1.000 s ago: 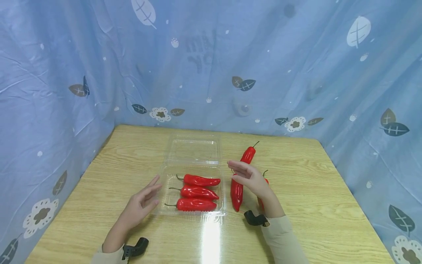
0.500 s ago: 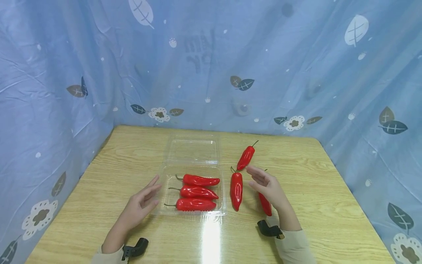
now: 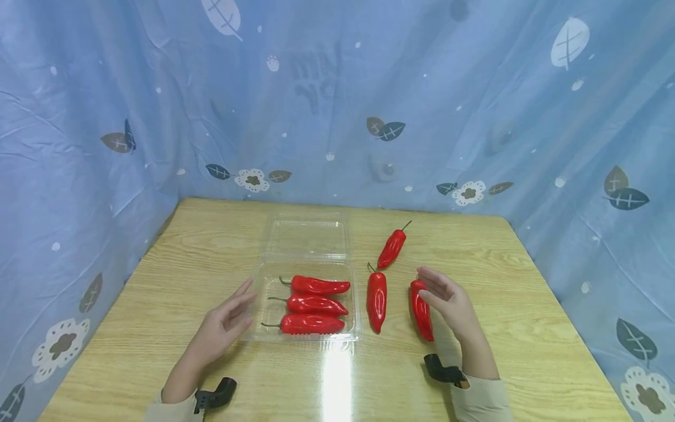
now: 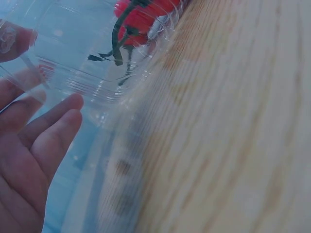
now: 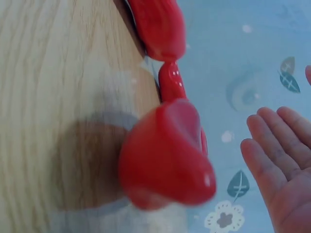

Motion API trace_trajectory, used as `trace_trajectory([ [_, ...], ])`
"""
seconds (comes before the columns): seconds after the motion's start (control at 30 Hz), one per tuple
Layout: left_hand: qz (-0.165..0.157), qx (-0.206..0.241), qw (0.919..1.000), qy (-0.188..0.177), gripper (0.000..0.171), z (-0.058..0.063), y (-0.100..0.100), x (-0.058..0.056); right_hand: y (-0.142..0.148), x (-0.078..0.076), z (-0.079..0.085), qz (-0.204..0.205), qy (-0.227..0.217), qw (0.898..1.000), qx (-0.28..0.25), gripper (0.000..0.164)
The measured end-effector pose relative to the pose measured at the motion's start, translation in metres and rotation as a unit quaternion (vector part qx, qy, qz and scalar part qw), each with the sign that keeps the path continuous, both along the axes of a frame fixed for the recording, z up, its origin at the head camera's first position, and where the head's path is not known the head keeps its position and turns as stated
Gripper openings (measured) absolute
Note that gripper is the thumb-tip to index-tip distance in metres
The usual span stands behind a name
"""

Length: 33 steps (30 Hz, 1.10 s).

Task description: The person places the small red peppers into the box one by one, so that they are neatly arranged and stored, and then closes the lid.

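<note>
A clear plastic clamshell box (image 3: 300,266) lies with its lid folded back, and three red peppers (image 3: 313,305) with green stems rest side by side in its base. My left hand (image 3: 224,322) is at the box's left side, fingers loosely extended near the wall; the left wrist view shows the fingertips (image 4: 73,102) right at the clear plastic. To the right, my right hand (image 3: 450,302) hovers over a red pepper (image 3: 420,310) on the table, partly covering its stem end. Its fingers are straight and hold nothing; in the right wrist view that pepper (image 5: 165,155) looms close.
Two more red peppers lie between the box and my right hand: one pepper (image 3: 377,302) beside the box and another pepper (image 3: 392,248) farther back. A blue patterned curtain (image 3: 337,105) surrounds the wooden table (image 3: 211,234) at the back and sides.
My right hand has moved right, from above the pepper beside the box to the rightmost pepper. The left hand and the peppers have stayed where they were.
</note>
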<state>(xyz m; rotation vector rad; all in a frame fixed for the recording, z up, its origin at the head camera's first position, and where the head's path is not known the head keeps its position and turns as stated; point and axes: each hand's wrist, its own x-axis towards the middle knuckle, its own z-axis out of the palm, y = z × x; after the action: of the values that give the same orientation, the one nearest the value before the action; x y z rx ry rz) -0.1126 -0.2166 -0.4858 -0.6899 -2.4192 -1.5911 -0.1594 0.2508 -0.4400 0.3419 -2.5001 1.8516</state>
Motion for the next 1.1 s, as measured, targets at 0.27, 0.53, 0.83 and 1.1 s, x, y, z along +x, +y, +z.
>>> trace_trajectory([
  [0.27, 0.001, -0.001, 1.0000, -0.005, 0.041, 0.001, -0.001, 0.000, 0.007, 0.005, -0.003, -0.013, -0.024, 0.999, 0.021, 0.050],
  [0.53, 0.000, 0.016, 0.9997, -0.016, 0.042, 0.003, 0.001, -0.001, 0.011, 0.012, -0.013, -0.036, -0.057, 0.996, 0.051, 0.054],
  [0.83, 0.007, 0.007, 0.9998, -0.019, 0.042, 0.002, 0.000, -0.001, 0.009, 0.013, -0.017, -0.040, -0.069, 0.992, 0.100, 0.056],
  [1.1, 0.012, -0.002, 0.9997, -0.022, 0.042, 0.002, 0.001, 0.000, 0.007, 0.013, -0.021, -0.046, -0.106, 0.984, 0.132, 0.060],
])
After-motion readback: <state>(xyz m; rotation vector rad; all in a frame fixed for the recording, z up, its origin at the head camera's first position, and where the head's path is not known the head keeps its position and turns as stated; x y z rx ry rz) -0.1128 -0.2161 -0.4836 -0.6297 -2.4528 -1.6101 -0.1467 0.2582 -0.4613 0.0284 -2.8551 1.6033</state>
